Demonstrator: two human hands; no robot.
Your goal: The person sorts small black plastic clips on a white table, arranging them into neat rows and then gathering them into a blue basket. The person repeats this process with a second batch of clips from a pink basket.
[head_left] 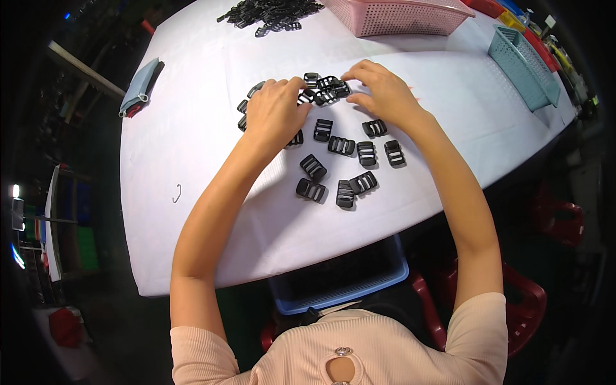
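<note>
Several black plastic strap buckles with slots lie on the white-covered table. At the far middle, a small cluster of buckles (326, 93) sits between my two hands. My left hand (274, 112) is at the cluster's left side, fingers bent, with thumb and forefinger apart around a buckle (305, 97) at its edge. My right hand (385, 95) reaches in from the other side; its thumb and forefinger are spread beside the cluster's rightmost buckle (342, 89). More buckles stick out from behind my left hand, partly hidden. Nearer me, loose buckles (341, 145) are scattered singly.
A large heap of black buckles (266, 13) lies at the far edge. Beside it stands a pink basket (404, 18), and a teal basket (523, 70) is at far right. Folded blue cloth (138, 86) rests on the left edge. Below the front edge is a blue bin (343, 292).
</note>
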